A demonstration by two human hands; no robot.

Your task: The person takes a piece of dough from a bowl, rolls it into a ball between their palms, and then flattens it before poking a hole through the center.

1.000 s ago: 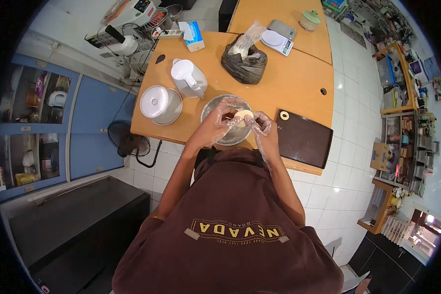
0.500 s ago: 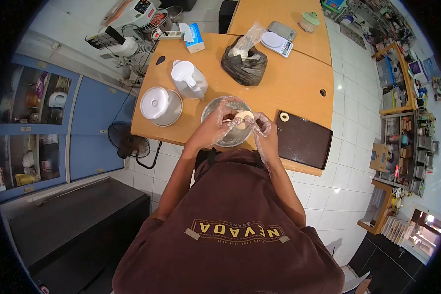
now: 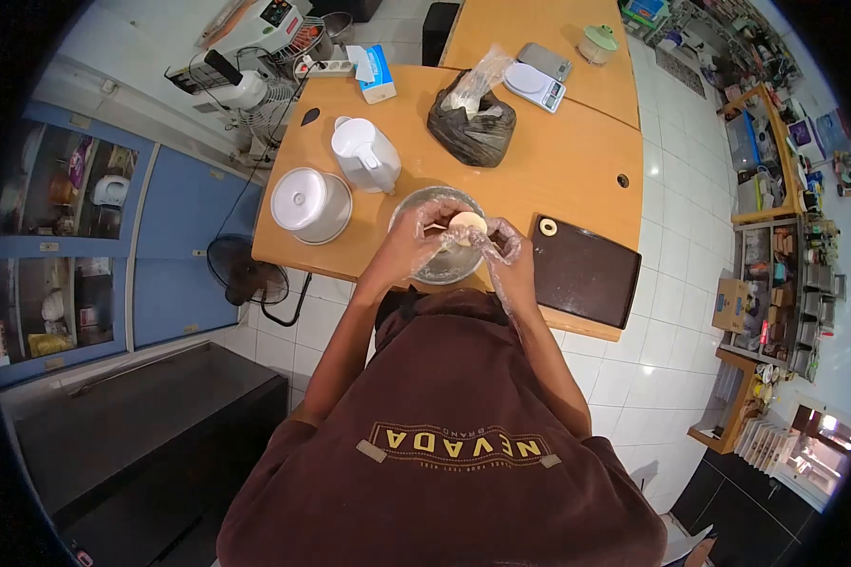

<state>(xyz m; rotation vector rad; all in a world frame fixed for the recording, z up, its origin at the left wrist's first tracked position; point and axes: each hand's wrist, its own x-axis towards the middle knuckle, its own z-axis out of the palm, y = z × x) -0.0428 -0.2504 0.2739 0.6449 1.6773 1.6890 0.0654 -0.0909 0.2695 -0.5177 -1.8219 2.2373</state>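
Above a metal bowl [image 3: 442, 274], my left hand [image 3: 424, 238] and my right hand [image 3: 503, 251] both pinch a small round piece of pale dough [image 3: 468, 223]. Both hands wear clear plastic gloves dusted with what looks like flour. The fingers of each hand are closed on the dough's edges, and the fingertips partly cover it. Right of my hands lies a dark baking tray [image 3: 586, 274]. One small dough ring [image 3: 548, 228] rests in its far left corner.
Left of the bowl stand a white pitcher [image 3: 364, 156] and a lidded white container [image 3: 304, 205]. Farther back are a black plastic bag [image 3: 473, 130], a kitchen scale [image 3: 533, 85], a blue-and-white carton [image 3: 376, 76] and a green-lidded jar [image 3: 597, 43]. A black fan [image 3: 246, 269] stands left of the table.
The piece of dough has shifted slightly left and turned between my fingers. Both hands have changed their finger positions a little, still over the bowl.
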